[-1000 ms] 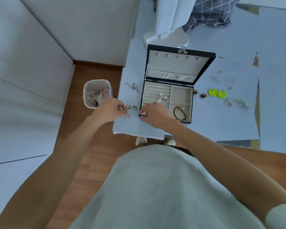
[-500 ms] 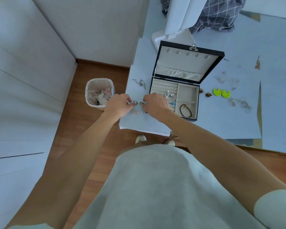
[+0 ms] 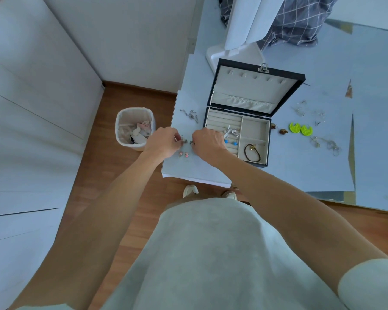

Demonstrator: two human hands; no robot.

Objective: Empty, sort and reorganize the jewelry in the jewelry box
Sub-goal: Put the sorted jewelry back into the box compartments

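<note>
The jewelry box (image 3: 251, 113) sits open on the desk (image 3: 211, 173), lid propped back, and it is not empty yet: a white piece (image 3: 231, 130) and 2 blue beads (image 3: 230, 142) lie on the ring rolls, and a dark bracelet (image 3: 252, 152) is in the near right compartment.

Just left of the box, I have both hands over a tiny silver pair. My left hand (image 3: 164, 142) pinches 1 small earring (image 3: 182, 139) at its fingertips; my right hand (image 3: 207, 143) has its fingers curled down on its partner (image 3: 191, 142), too small for me to say more. A second ago my right hand was lower, at the box's near corner, and the left sat further out; now they've closed in, nearly touching. I read that as matching this pair up on the desk, so sorting is moving along.

Below them, 2 pink studs (image 3: 183, 154) rest side by side. A silver chain (image 3: 192, 114) lies further back. Right of the box: 2 brown pieces (image 3: 278, 129), 2 neon green earrings (image 3: 300, 128), and loose silver tangles (image 3: 325, 144). A waste bin (image 3: 134, 128) stands on the floor to the left.
</note>
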